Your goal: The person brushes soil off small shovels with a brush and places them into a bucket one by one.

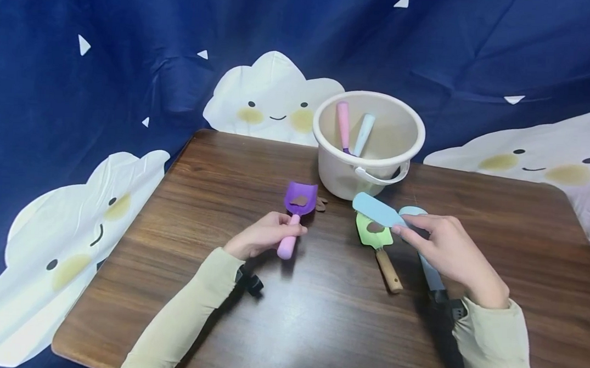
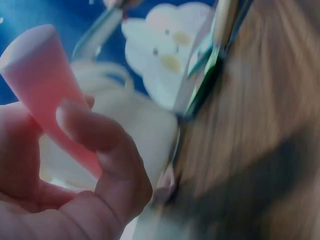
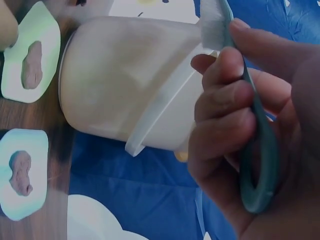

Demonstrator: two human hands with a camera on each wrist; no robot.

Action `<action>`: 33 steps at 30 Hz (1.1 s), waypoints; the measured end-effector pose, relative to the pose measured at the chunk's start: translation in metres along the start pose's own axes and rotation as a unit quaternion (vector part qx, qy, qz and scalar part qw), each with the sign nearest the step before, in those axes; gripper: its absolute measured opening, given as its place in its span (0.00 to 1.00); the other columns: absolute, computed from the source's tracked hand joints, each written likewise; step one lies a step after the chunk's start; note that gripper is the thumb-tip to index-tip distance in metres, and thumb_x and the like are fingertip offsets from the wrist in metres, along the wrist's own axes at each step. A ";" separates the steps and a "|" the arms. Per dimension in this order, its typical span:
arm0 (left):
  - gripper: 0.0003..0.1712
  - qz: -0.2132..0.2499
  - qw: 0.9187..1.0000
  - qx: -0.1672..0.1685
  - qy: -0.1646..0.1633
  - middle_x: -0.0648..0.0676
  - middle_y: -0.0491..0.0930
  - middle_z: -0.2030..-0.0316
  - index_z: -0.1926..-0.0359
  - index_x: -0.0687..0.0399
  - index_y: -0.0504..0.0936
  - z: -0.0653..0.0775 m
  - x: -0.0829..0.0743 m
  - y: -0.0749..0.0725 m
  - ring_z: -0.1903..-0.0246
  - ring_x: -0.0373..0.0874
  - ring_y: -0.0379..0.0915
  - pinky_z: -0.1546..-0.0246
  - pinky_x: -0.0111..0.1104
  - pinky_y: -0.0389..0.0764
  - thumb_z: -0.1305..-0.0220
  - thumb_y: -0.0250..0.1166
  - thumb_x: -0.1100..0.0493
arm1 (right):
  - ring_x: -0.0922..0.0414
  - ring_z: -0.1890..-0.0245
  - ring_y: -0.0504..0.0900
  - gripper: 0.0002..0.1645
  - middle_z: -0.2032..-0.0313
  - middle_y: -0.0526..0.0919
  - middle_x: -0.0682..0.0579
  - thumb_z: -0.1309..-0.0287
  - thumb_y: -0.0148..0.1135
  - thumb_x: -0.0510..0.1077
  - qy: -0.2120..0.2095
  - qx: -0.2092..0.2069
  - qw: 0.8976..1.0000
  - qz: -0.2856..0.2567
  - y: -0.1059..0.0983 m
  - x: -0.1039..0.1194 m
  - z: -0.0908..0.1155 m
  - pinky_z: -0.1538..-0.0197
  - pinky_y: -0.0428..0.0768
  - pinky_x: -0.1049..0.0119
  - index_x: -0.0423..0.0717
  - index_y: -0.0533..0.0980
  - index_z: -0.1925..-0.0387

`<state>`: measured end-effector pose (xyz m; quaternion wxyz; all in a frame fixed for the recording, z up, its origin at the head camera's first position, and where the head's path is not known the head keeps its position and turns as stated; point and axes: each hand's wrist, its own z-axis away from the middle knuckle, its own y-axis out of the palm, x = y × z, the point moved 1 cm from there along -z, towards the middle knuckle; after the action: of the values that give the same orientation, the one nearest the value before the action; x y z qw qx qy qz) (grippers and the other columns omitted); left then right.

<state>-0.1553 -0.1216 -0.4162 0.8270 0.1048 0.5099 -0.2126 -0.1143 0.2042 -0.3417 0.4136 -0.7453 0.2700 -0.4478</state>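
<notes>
Dark blue backdrop (image 1: 134, 12), smiling white clouds (image 1: 274, 84), small white triangles (image 1: 83, 45), brown wood-grain tabletop (image 1: 226, 175), pale glare (image 1: 314, 316)

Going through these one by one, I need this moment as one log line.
left hand: holds purple scoop, brown piece on it | right hand: holds light blue tool near green spatula | bucket: two tools inside

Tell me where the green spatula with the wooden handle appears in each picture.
Head: right of centre, the green spatula lies below the white bucket.
Left wrist: near the top, right of centre, blurred and nearly edge-on.
Right wrist: upper left edge; its blade plainly shows, with a brown lump on it.
Shared landmark: the white bucket, seen in all three.
</notes>
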 end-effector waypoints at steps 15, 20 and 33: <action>0.16 -0.109 0.991 0.067 0.033 0.46 0.71 0.82 0.69 0.54 0.73 0.010 -0.014 0.051 0.81 0.36 0.67 0.78 0.28 0.70 0.45 0.71 0.52 | 0.61 0.66 0.78 0.17 0.63 0.87 0.55 0.39 0.64 0.50 -0.007 0.036 0.999 -0.025 0.010 0.005 -0.010 0.62 0.78 0.65 0.46 0.83 0.53; 0.16 -0.105 0.991 0.074 0.043 0.46 0.71 0.81 0.66 0.53 0.73 0.009 -0.019 0.059 0.79 0.37 0.67 0.74 0.28 0.70 0.46 0.72 0.53 | 0.60 0.66 0.76 0.19 0.63 0.87 0.54 0.39 0.64 0.51 0.023 0.054 0.997 -0.042 0.013 0.005 -0.011 0.62 0.78 0.64 0.45 0.82 0.51; 0.27 -0.101 0.990 0.089 0.050 0.48 0.79 0.76 0.53 0.68 0.72 0.008 -0.022 0.068 0.76 0.36 0.72 0.71 0.25 0.73 0.46 0.72 0.56 | 0.58 0.64 0.80 0.22 0.57 0.87 0.48 0.38 0.63 0.52 0.019 0.066 0.997 -0.036 0.028 0.009 -0.021 0.59 0.80 0.59 0.42 0.81 0.50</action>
<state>-0.1265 -0.0585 -0.3958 0.7624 0.1368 0.5371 -0.3339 -0.1298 0.1755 -0.3563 0.4402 -0.7172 0.2206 -0.4932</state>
